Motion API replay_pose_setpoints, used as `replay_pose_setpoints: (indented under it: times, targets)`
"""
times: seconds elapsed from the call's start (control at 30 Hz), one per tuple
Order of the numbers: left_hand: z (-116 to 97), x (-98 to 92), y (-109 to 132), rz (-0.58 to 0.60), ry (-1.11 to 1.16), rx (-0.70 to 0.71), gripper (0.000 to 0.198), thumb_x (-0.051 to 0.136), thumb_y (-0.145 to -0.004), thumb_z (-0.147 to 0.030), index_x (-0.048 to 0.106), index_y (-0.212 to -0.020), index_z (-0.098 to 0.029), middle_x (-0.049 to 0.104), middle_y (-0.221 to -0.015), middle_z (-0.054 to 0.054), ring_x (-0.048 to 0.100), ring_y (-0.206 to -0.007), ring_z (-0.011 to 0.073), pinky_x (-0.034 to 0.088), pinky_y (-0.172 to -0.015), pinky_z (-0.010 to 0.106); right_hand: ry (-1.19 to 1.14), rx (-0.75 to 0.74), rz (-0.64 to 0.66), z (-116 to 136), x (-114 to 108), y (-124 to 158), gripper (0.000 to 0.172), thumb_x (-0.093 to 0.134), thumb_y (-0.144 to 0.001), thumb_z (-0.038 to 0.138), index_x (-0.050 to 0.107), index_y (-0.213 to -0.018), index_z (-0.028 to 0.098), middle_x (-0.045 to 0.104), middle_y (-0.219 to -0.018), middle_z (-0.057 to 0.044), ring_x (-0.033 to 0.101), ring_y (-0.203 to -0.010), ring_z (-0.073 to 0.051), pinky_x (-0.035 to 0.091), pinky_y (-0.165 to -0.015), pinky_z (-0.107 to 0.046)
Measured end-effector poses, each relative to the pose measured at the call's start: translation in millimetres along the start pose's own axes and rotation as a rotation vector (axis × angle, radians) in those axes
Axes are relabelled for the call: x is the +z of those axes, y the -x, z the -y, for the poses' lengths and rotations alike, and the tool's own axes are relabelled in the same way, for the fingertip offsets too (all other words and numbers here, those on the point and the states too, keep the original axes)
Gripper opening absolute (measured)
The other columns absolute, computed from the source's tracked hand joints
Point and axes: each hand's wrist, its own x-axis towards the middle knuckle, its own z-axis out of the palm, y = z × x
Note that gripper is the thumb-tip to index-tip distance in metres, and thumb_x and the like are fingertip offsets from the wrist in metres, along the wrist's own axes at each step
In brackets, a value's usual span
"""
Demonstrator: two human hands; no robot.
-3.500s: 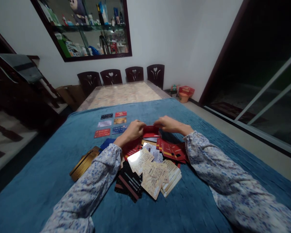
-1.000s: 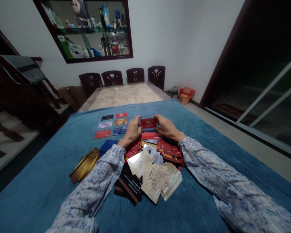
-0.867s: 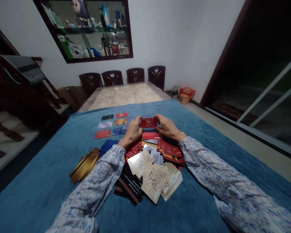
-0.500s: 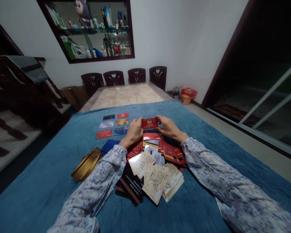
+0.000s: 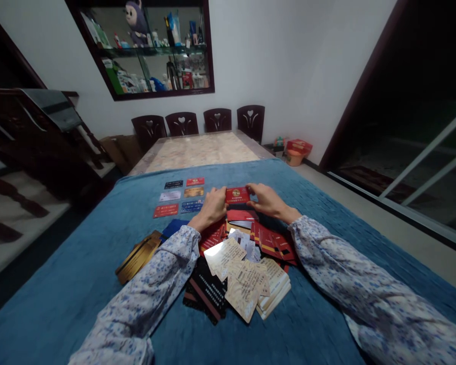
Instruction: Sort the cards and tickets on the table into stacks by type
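Observation:
Between my two hands is a red card (image 5: 237, 195) with a gold emblem, its face toward me. My left hand (image 5: 213, 207) pinches its left edge, and my right hand (image 5: 268, 201) pinches the right edge. Just below it lies a pile with red cards (image 5: 269, 238), cream cards (image 5: 247, 286) and black cards (image 5: 205, 286). Gold cards (image 5: 139, 258) and a blue card (image 5: 174, 228) lie left of the pile, partly behind my left sleeve. Several single cards stand apart in two columns at the left, among them a white card (image 5: 169, 196) and a dark blue card (image 5: 192, 206).
A blue cloth (image 5: 79, 258) covers the near part of the table, and the marbled tabletop (image 5: 201, 149) shows beyond it. Dark wooden chairs (image 5: 217, 120) line the far side. A glass-shelved cabinet (image 5: 155, 50) is set in the wall.
The view has shifted slightly, so everything sits a little further right. Both hands still hold the red card, which appears slightly lower against the cloth.

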Motion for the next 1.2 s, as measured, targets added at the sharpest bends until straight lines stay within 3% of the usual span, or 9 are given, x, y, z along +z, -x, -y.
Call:
replay_pose_setpoints:
  times: [0.33,0.8,0.93,1.2]
  targets:
    - [21,-15.1,-5,0.038,-0.051,0.0,0.032,0.066,-0.081,-0.013,0.062,-0.113,-0.017,0.062,-0.117,0.014,0.058,-0.112,0.0313,0.048,-0.098,0.043,0.007,-0.073,0.036,11,-7,-22,0.03,0.079,-0.078,0.023,0.068,-0.105,0.015,0.073,-0.103,-0.012,0.064,-0.095,-0.025,0.045,-0.082,-0.032]
    - [66,-40.1,-12,0.093,-0.181,-0.074,0.035,0.068,-0.082,-0.018,0.063,-0.117,-0.018,0.06,-0.126,0.016,0.057,-0.12,0.0331,0.049,-0.094,0.04,0.063,-0.097,0.126,33,7,-81,0.027,0.081,-0.079,0.026,0.07,-0.102,0.013,0.074,-0.102,-0.011,0.066,-0.094,-0.022,0.042,-0.075,-0.026]
    - [78,-49.5,-15,0.112,-0.213,-0.111,0.044,0.068,-0.084,-0.02,0.061,-0.127,-0.017,0.059,-0.129,0.017,0.056,-0.122,0.0352,0.05,-0.093,0.042,0.064,-0.104,0.134,41,14,-101,0.03,0.083,-0.079,0.028,0.07,-0.103,0.014,0.074,-0.104,-0.011,0.066,-0.095,-0.022,0.042,-0.074,-0.026]
    - [106,-59.8,-21,0.132,-0.221,-0.167,0.049,0.07,-0.087,-0.052,0.066,-0.121,-0.017,0.06,-0.127,0.015,0.057,-0.119,0.035,0.049,-0.094,0.042,0.065,-0.089,0.181,56,29,-137,0.031,0.081,-0.083,0.03,0.071,-0.107,0.014,0.074,-0.11,-0.013,0.067,-0.101,-0.023,0.042,-0.075,-0.025]
